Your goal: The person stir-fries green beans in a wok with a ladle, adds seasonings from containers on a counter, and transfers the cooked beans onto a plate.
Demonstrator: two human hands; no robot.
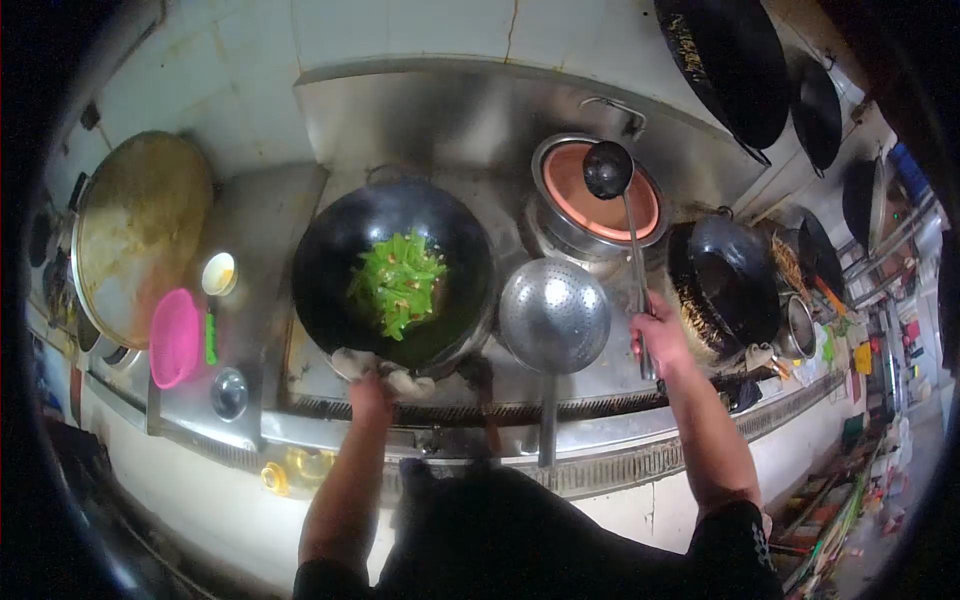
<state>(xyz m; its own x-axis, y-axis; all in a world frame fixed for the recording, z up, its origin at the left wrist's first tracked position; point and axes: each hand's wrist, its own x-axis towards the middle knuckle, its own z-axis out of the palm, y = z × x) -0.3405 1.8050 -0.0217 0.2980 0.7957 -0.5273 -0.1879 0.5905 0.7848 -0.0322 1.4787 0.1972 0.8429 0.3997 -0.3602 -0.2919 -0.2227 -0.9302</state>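
My left hand (pixel 371 394) is closed around a pale cloth (pixel 408 384) at the near rim of a large black wok (pixel 325 255). Green vegetable pieces (pixel 402 280) with small light bits lie in the wok. My right hand (pixel 661 338) grips the long handle of a metal ladle (pixel 607 170). The ladle's dark bowl is over an orange-rimmed basin (pixel 572 190) set in a metal pot. Between my hands, a perforated strainer (pixel 555 312) rests with its handle toward me.
A second black wok (pixel 735 275) is at the right. On the left are a large round lid (pixel 145 235), a pink basket (pixel 176 338), a small white bowl (pixel 219 273) and a clear bowl (pixel 229 394). Dark pans (pixel 728 65) hang at the upper right.
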